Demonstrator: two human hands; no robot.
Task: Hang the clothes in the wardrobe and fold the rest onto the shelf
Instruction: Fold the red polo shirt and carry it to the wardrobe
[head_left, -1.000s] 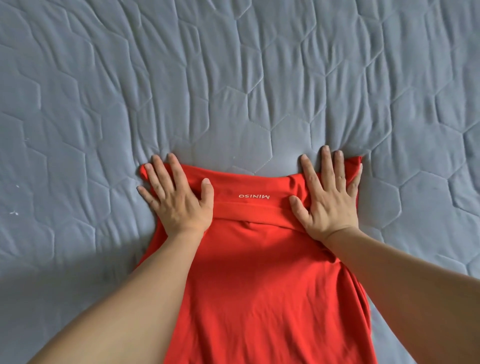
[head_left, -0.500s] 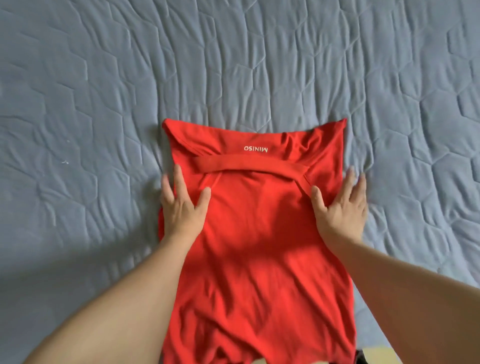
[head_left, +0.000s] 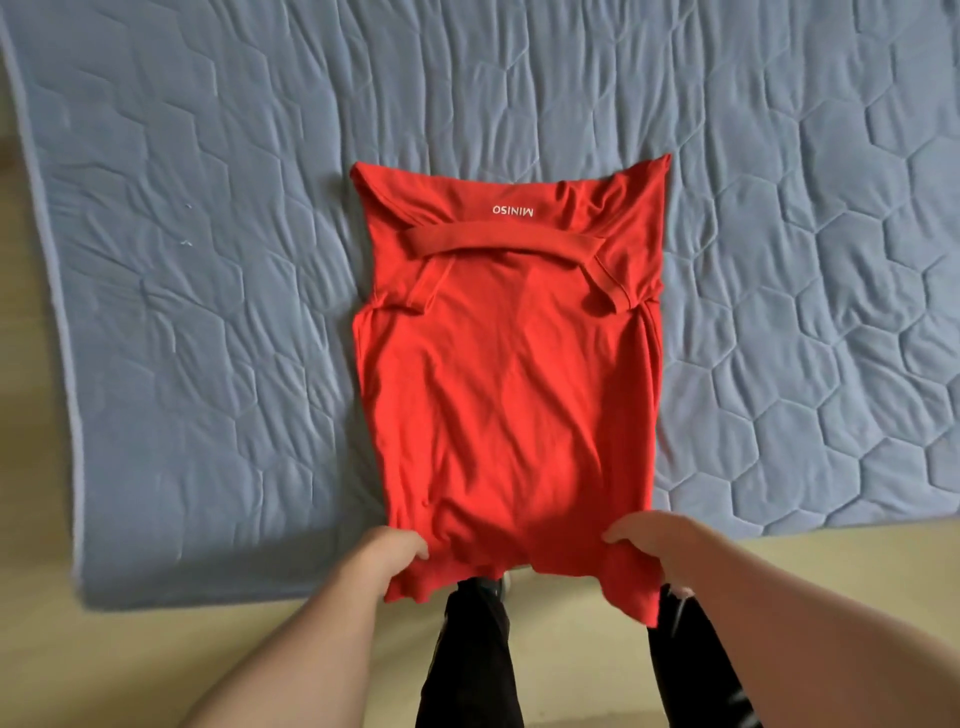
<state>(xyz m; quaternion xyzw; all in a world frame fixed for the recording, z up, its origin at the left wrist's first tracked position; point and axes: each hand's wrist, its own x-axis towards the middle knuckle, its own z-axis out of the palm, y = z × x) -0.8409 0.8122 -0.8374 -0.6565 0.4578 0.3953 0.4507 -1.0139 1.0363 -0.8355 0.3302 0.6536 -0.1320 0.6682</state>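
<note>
1. The red cotton polo shirt (head_left: 506, 374) lies on the grey-blue quilted bed cover (head_left: 208, 312), collar at the far end, with both sides already folded in so it forms a long narrow panel. Its near hem hangs off the near edge of the cover, over the pale floor (head_left: 208, 649).

2. The left hand (head_left: 387, 551) holds the near left corner of the hem and the right hand (head_left: 649, 538) the near right corner. Each hand's fingers are curled round the cloth, thumbs on top; the fingertips go under the fabric, so how deep the pinch runs cannot be told.

3. The step in hand looks like the lengthwise fold: bringing the hem up to the far end. To do it well, take all the layers at each corner, not the top one alone, or the tucked sides may slide out.

4. Lift both corners level and together, so the folded edge runs straight across.

5. Lay the hem just short of the collar band (head_left: 504, 241), keeping the left and right edges lined up with the panel beneath.

6. The right sleeve cuff (head_left: 608, 293) sticks up slightly; press it flat while smoothing, or it will probably leave a lump.

7. The dark trouser legs (head_left: 467, 654) stand close beneath the hem; keep the cloth clear of them.
</note>
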